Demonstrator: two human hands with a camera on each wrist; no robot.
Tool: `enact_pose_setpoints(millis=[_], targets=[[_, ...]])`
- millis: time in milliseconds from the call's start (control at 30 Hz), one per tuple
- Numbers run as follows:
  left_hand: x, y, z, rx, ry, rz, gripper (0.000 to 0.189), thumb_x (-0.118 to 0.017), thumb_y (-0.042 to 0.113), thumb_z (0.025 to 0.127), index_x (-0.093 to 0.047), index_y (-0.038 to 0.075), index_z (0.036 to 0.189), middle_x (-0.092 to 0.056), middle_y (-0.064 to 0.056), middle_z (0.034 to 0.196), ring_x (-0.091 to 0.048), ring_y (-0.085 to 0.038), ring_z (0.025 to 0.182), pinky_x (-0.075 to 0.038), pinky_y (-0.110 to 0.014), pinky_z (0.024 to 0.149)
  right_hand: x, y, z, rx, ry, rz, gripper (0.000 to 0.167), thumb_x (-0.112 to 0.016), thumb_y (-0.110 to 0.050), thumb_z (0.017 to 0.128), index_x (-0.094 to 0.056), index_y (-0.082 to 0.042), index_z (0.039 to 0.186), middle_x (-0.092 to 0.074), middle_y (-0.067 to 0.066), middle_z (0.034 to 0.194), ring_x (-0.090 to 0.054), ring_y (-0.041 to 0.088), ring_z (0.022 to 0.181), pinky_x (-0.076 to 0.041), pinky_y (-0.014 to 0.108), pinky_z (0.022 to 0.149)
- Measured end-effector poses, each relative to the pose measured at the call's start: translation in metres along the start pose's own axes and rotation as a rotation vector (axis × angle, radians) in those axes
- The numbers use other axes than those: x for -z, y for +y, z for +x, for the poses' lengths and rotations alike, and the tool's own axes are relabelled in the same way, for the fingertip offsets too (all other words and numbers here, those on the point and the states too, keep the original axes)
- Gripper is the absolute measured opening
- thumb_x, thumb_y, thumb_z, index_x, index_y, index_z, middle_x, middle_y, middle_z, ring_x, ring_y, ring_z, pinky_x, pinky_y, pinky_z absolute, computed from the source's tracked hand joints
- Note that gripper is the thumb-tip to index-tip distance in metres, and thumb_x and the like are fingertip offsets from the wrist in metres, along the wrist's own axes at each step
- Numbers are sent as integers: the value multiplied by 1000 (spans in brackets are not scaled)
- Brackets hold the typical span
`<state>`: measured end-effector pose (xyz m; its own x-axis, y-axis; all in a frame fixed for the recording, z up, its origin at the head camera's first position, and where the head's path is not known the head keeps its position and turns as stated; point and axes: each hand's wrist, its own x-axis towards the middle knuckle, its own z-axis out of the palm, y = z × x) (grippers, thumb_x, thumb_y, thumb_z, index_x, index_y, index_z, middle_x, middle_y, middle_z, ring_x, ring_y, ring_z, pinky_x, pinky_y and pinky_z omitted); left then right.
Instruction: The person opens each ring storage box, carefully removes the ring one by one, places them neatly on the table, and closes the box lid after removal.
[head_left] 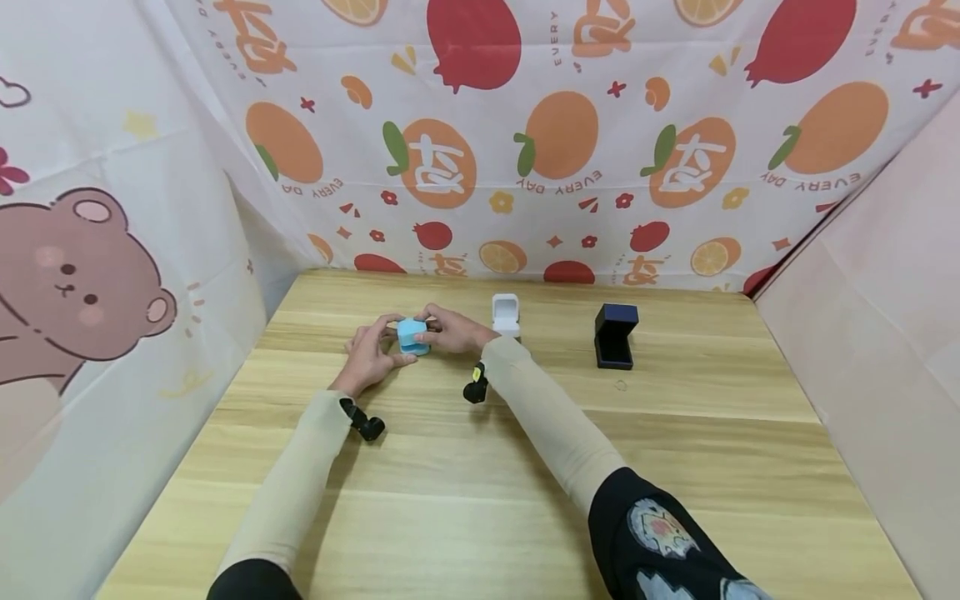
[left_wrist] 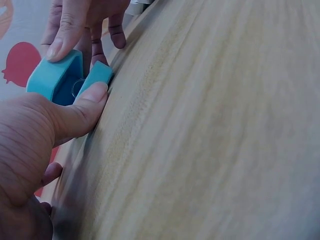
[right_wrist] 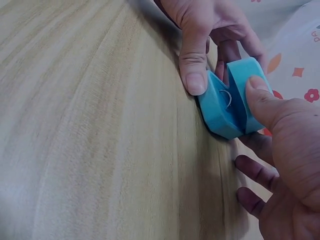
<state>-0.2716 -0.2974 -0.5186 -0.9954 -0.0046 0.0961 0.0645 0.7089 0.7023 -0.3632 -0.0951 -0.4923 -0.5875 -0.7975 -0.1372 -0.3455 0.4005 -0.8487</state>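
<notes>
Between both hands is a light blue ring box with its lid partly raised. A thin silver ring stands in its slot inside, visible in the right wrist view. My left hand holds the lower half, the thumb pressing its front edge near the wooden tabletop. My right hand grips the lid, thumb on its outer face and fingers behind. In the left wrist view the gap between lid and base faces the camera.
An open white ring box stands just beyond my right wrist. Farther right is an open dark navy box, with a small thin ring-shaped outline on the table in front of it. A fruit-print cloth hangs along the back edge.
</notes>
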Motion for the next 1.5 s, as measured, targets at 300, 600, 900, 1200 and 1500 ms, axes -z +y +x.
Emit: enact_pose_setpoints(millis=[300, 600, 900, 1200, 1500], targets=[[-1, 2, -1, 4, -1, 2, 74, -85, 26, 83, -47, 18, 147, -67, -20, 135, -42, -38, 124, -17, -55, 96, 1, -4, -3, -4, -9, -9, 33, -52, -31, 106, -44, -13, 133, -45, 14, 158, -45, 28, 147, -44, 40, 115], [0, -2, -1, -2, 13, 16, 74, -86, 28, 82, -49, 19, 145, -68, -19, 131, -43, -38, 121, -17, -53, 93, -1, -5, -3, 19, -16, -13, 35, -52, -30, 106, -43, -11, 135, -46, 16, 155, -45, 30, 147, -43, 41, 116], [1, 0, -1, 2, 10, 5, 74, -86, 28, 82, -49, 19, 145, -68, -19, 132, -43, -37, 121, -17, -52, 94, 0, -5, -1, 9, -15, -8, 31, -51, -30, 106, -44, -12, 131, -48, 14, 154, -48, 25, 145, -45, 39, 114], [0, -1, -1, 2, 8, -4, 74, -86, 27, 82, -49, 20, 145, -68, -18, 133, -43, -36, 122, -17, -52, 93, 1, -4, -1, -18, -11, 16, 32, -53, -34, 105, -45, -15, 130, -48, 12, 154, -48, 26, 145, -43, 41, 116], [0, -2, 0, -2, 22, 4, 74, -86, 27, 82, -49, 19, 146, -68, -19, 132, -42, -37, 122, -16, -53, 94, 0, -2, 1, 8, -13, 22, 30, -51, -33, 106, -45, -14, 129, -47, 13, 155, -47, 27, 146, -44, 40, 115]])
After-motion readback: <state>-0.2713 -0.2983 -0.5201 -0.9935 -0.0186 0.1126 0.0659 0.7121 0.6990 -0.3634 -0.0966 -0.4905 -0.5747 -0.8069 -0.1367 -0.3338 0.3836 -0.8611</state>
